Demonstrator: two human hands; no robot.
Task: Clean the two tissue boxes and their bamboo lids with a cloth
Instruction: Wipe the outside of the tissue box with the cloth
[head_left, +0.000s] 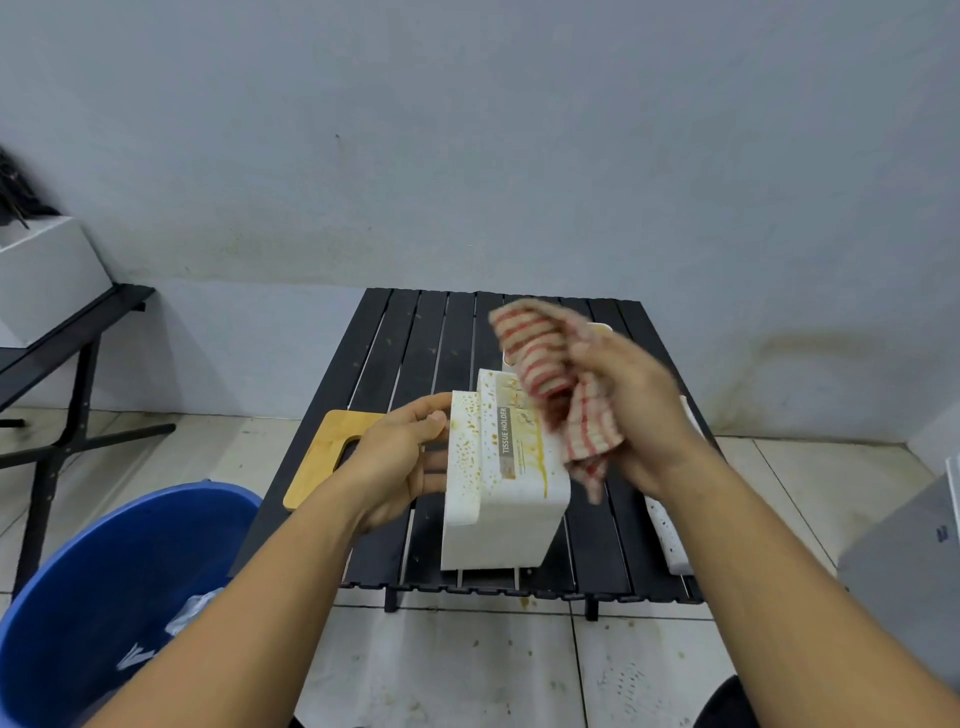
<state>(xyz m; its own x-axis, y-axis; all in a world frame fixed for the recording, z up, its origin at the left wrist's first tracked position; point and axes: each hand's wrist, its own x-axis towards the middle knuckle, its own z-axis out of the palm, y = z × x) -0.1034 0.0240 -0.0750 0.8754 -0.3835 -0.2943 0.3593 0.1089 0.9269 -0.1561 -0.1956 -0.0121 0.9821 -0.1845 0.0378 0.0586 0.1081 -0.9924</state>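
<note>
As left fingers (428, 406) clasp the box (498, 525), right fingers (597, 358) grip cloth (540, 364).

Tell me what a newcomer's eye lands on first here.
The white tissue box, spattered with yellow-brown stains, stands out over the black slatted table, gripped at its left end by the left hand. Just above it, the right hand holds a red-striped cloth, blurred. A blue bucket fills the lower left corner, with a bamboo lid on the table's left edge.
</note>
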